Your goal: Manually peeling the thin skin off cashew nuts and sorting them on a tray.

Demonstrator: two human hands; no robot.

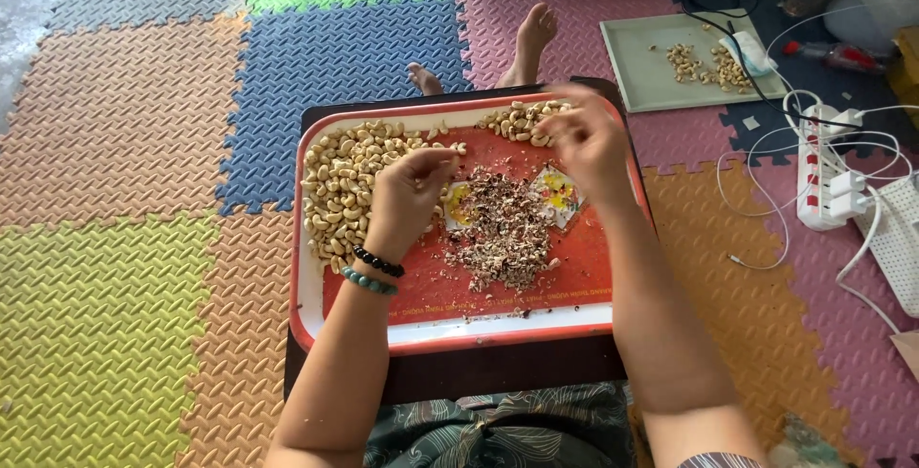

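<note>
The foam floor mat (124, 123), in coloured interlocking squares, fills the view, and on it stands a low dark surface (459, 367) carrying a red tray (593, 267) with a pale rim. On the left part of the tray lies a big heap of pale cashew kernels (340, 186); a smaller heap (517, 121) sits at the far edge, and a mound of brown skins (503, 229) lies in the middle.

The step in hand looks like peeling and sorting kernels one at a time. The left hand (407, 195), with two bead bracelets (373, 272) at the wrist, rests over the right edge of the big heap with fingers curled in; whether it pinches a kernel I cannot tell. The right hand (584, 143) hovers blurred at the small far heap, fingers bunched together, its hold equally unclear. The next move seems to call for a fine fingertip pinch to take a single nut without scattering the rest.

Far right on the floor sits a pale green tray (637, 66) with a few nuts, and right of it a white power strip (823, 167) with trailing cables. Two bare feet (522, 47) show beyond the red tray. Nothing blocks the hands, though the mound of skins crowds the middle.
</note>
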